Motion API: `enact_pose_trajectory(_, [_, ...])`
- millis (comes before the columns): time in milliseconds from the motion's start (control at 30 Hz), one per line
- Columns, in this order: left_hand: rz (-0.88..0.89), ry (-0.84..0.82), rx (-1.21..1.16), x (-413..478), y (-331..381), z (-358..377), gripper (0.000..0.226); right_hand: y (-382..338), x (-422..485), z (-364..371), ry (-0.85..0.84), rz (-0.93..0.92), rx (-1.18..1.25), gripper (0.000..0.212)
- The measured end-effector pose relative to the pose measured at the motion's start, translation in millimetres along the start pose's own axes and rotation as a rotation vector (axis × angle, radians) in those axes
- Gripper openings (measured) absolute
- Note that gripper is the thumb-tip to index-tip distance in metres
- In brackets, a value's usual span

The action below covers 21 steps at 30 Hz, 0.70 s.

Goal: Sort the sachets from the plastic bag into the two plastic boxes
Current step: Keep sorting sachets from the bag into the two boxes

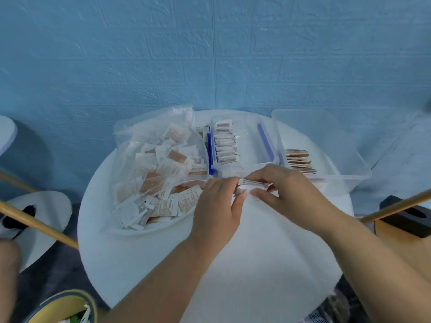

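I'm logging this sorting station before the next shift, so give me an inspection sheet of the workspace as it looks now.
Surface: round white table.
Job's things: plastic bag at left, full of mixed sachets. The left box holds a row of grey-white sachets; the right box holds brown sachets.
Clutter: nothing seen.
Grips: left hand and right hand together pinch a small sachet stack in front of the boxes.
Cables: nothing seen.
Surroundings: blue wall behind, wooden poles on either side, black block at right.
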State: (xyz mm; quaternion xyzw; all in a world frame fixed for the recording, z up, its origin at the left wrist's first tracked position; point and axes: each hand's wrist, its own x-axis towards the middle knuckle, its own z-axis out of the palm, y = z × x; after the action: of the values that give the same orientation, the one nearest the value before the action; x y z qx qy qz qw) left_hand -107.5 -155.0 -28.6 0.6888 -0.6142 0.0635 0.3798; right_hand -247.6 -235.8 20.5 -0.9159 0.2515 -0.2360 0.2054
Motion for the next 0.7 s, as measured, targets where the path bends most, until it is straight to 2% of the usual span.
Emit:
enact_pose_trajectory(167, [-0.009,0.068,-0.043,37,2,4,0.033,13,36,-32,-0.068,0.010,-0.044,0.015])
enact_pose_trajectory(300, [-0.020,0.097,0.113,41,-16,17,0.036,35,54,-40,0.001,0.140,0.070,0.014])
enact_pose_trajectory(400, [0.032,0.099,0.086,41,-28,20,0.027,47,61,-38,0.026,0.207,0.130,0.017])
enact_pose_trajectory(567, [0.103,0.128,0.053,48,-43,16,0.024,52,73,-37,0.037,0.213,0.207,0.019])
enact_pose_trajectory(700, [0.094,0.157,0.026,45,-45,16,0.022,55,83,-31,-0.045,0.182,0.100,0.015])
